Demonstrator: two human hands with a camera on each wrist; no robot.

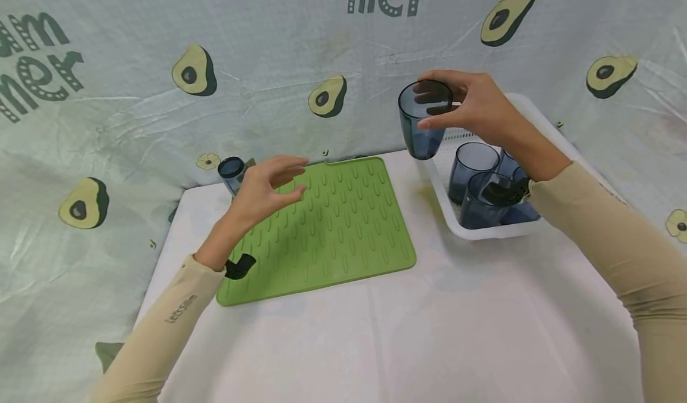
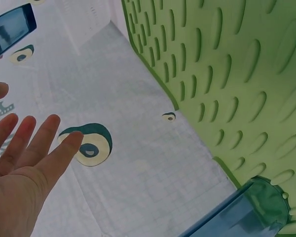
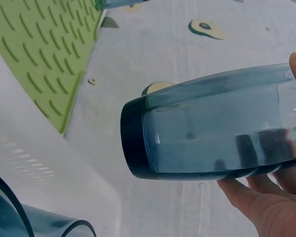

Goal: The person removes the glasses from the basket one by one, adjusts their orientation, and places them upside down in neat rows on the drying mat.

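My right hand point(image 1: 479, 106) grips a blue tinted drinking glass point(image 1: 424, 138) near its rim, thumb on one side and fingers on the other. In the head view the glass hangs mouth up beside the left wall of a white basket point(image 1: 449, 218). Its thick dark base point(image 3: 134, 139) shows in the right wrist view. My left hand point(image 1: 263, 189) is held over the left part of a green ridged mat point(image 1: 343, 224), fingers spread and nothing in them. Behind that hand another blue glass point(image 1: 232, 169) stands upside down at the mat's far left corner, partly hidden.
Several blue glasses point(image 1: 477, 158) stand in the basket on the right, partly covered by my right forearm. The mat lies on a white-covered table point(image 1: 343, 343). A sheet point(image 1: 268, 39) printed with avocados hangs behind the table's far edge.
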